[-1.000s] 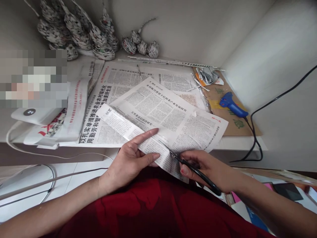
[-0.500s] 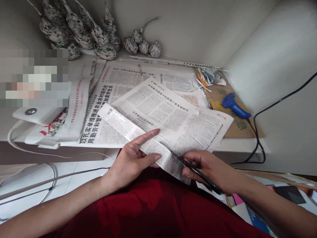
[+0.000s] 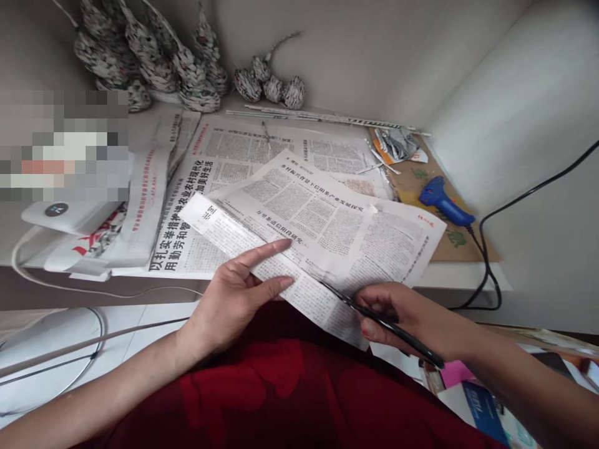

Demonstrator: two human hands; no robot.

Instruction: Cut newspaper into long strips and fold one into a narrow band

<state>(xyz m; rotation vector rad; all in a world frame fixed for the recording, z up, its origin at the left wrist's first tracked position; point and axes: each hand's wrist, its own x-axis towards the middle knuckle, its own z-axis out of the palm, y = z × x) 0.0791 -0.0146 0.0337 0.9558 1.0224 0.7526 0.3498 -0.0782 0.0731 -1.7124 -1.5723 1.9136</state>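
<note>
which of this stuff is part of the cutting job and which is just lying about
In the job:
newspaper sheet, held by the left hand
scissors, in the right hand, blades at the sheet

Lying about, it seems:
woven shapes
thin rods
blue corded tool
cardboard
white device

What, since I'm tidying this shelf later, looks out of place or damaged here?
A crumpled grey and orange scrap sits at the far end of the brown cardboard, loose paper strips beside it; they look like litter against the spread newspaper. The sheet at the scissors slants, but is held. I see no spill.
</note>
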